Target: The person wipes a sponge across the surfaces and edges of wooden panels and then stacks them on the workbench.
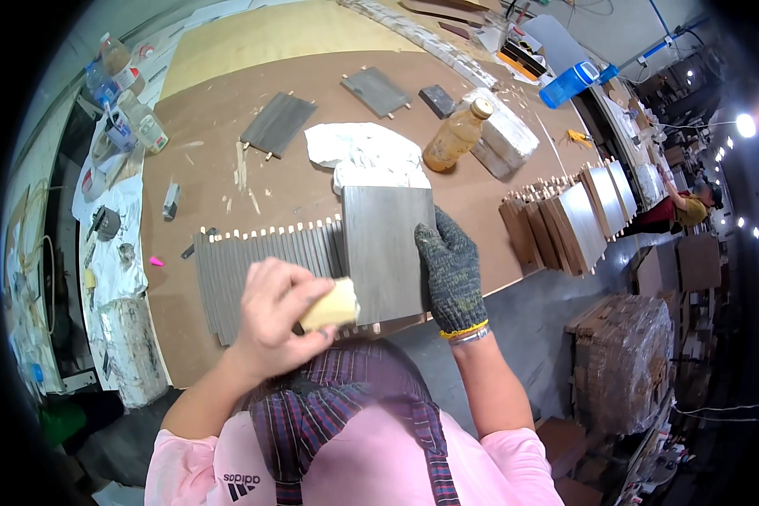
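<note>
Head view: a yellow block [331, 308] is gripped by the bare left hand [274, 316] near the left edge of a grey panel [384, 249]; contact cannot be told. The panel's right edge is clasped by the gloved right hand [454, 274], apart from the left. Dowelled grey boards [238, 274] are lined up beyond the left hand, an amber bottle [456, 139] beyond the right
</note>
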{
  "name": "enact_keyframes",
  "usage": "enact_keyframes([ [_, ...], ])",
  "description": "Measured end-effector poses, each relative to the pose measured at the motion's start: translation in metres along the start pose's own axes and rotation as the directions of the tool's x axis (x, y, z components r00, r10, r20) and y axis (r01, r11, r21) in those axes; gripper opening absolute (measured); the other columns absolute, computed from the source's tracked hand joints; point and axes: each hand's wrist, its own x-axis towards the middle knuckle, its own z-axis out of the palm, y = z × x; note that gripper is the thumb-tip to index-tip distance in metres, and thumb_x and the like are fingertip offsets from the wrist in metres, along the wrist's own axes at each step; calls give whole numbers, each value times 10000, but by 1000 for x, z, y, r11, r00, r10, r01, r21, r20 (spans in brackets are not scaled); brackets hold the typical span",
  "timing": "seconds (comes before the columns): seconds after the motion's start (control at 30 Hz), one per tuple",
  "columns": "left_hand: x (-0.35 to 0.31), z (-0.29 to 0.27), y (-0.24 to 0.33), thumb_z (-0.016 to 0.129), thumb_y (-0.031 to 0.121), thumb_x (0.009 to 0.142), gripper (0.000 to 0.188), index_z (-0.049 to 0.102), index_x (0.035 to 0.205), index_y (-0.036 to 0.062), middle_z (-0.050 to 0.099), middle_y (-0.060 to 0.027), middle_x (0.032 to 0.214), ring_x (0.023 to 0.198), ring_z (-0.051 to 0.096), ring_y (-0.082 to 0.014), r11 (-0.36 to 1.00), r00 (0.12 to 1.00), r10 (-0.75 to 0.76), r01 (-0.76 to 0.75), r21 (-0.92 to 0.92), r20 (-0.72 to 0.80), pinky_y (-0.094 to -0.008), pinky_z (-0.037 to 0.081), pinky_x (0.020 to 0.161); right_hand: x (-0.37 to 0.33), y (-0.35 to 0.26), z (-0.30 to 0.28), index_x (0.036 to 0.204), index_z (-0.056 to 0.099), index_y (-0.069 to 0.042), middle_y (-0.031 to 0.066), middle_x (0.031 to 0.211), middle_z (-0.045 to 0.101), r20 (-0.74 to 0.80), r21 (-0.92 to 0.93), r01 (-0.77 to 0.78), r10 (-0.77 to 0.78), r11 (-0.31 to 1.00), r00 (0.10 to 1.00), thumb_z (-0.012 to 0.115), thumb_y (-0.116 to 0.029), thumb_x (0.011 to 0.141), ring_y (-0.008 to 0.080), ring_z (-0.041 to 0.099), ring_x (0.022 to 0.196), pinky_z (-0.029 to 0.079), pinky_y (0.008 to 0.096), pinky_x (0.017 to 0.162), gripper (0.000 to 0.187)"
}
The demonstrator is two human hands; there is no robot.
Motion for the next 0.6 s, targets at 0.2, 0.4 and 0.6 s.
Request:
enact_keyframes([
  [0.2, 2, -8, 9, 798, 159, 538, 484, 687, 996, 48, 591, -77, 869, 749, 543, -256, 998, 998, 46, -44, -35, 38, -387, 384, 681, 1, 6, -3, 1303, 587, 81, 125, 1150, 690, -4, -9, -10, 10, 1000, 1000, 589, -111, 987, 161, 617, 1019, 505, 320, 909, 370],
  [0.4, 15, -2, -9, 782, 145, 545, 478, 679, 1000, 37, 594, -89, 869, 764, 542, -272, 998, 999, 2, 0, 58, -46, -391, 392, 703, -1, 7, -3, 1330, 571, 80, 138, 1186, 680, 35, -24, -15, 16, 1000, 999, 592, -126, 987, 171, 614, 1056, 496, 321, 937, 400],
  [0.6, 15, -6, 2, 801, 155, 557, 467, 686, 998, 49, 594, -68, 877, 777, 566, -258, 998, 997, 61, -61, -19, 42, -386, 389, 723, -12, -9, 0, 1342, 562, 77, 152, 1209, 672, 75, -1, -65, 65, 998, 995, 567, -162, 986, 183, 612, 1065, 490, 331, 951, 429],
])
